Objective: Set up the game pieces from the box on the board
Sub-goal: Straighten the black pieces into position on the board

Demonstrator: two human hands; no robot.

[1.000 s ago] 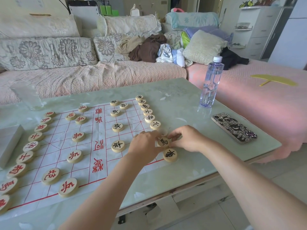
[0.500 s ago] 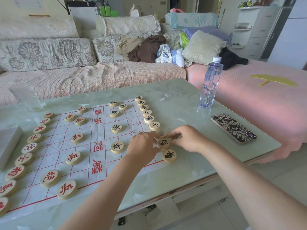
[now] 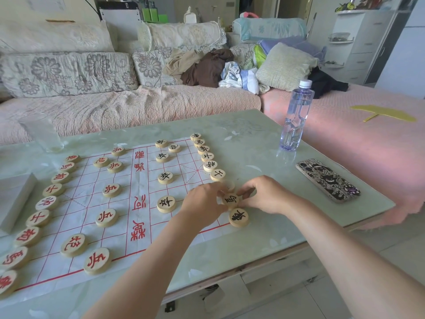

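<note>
Head view, and both hands meet low on the right edge of the board (image 3: 78,203), a white cloth with a red grid lying on the pale green surface (image 3: 253,143). The left hand (image 3: 204,201) has its fingers curled down against the left rim of a black-marked piece (image 3: 230,200). The right hand (image 3: 264,196) has thumb and fingers clamped on the right rim. That piece lies flat at the board's right margin, just above the corner piece (image 3: 238,217) and almost touching it. The black row (image 3: 208,156) runs up the right edge towards the middle of the frame. The red row (image 3: 46,202) lines the left edge. A grey box (image 3: 13,199) sits at far left. At right, a water bottle (image 3: 296,116) stands upright and a patterned phone (image 3: 327,179) lies flat.
</note>
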